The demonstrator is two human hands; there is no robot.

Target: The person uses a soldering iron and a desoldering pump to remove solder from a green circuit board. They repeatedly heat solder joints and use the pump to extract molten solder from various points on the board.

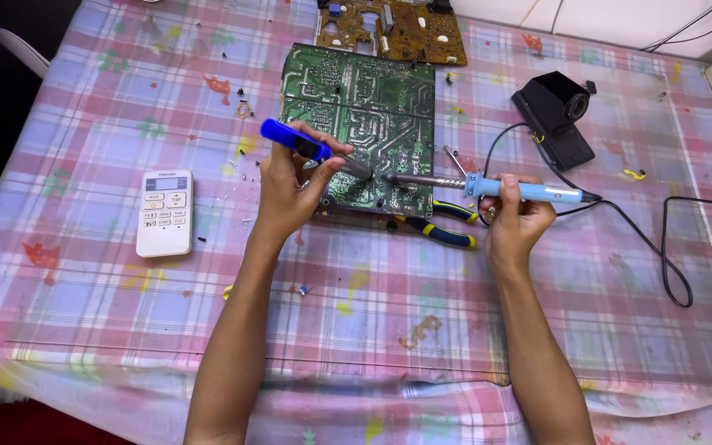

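The left hand (294, 185) is closed around a blue desoldering pump (311, 149), holding it tilted, with its grey nozzle down on the green circuit board (360, 107). The right hand (514, 216) grips the blue handle of a soldering iron (488, 187), which lies almost level and points to the left. Its metal tip reaches the near edge of the board, just beside the nozzle of the pump. The board lies flat on the table (84, 330), which is covered with a checked cloth, and it is between the two hands and a little beyond them. Pliers (442, 227) with blue and yellow handles lie on the cloth just under the iron, close to the right hand. A white remote control (165, 213) lies well apart, to the left of the left hand. A black stand (558, 115) sits beyond the right hand.
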